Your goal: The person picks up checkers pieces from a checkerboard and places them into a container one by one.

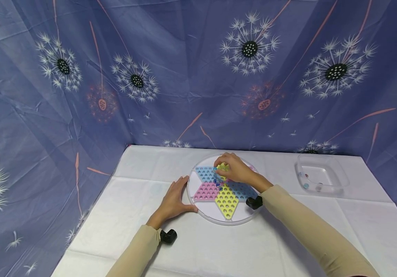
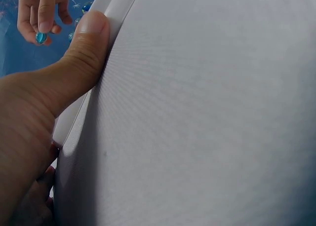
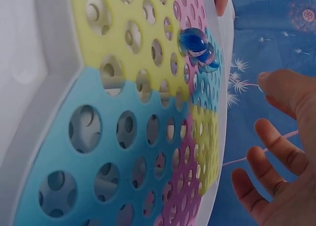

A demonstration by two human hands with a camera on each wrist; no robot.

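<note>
A round white Chinese checkers board (image 1: 245,209) lies on the table, with pink, blue and yellow holed sections. My left hand (image 1: 174,198) spans its left edge, holding the rim between thumb (image 2: 81,51) and fingers. Over the far part of the board is my right hand (image 1: 234,168). In the left wrist view, its thumb and fingertips pinch a teal glass marble (image 2: 41,38). That marble is mostly hidden behind the thumb in the right wrist view. Several blue marbles (image 3: 194,41) sit in holes near the board's middle.
To the right of the board, a clear plastic box (image 1: 344,181) stands on the white-covered table (image 1: 364,219), with several marbles (image 1: 306,186) inside. Behind the table hangs a blue cloth (image 1: 184,77) with dandelion prints. Each wrist carries a black camera (image 1: 168,236).
</note>
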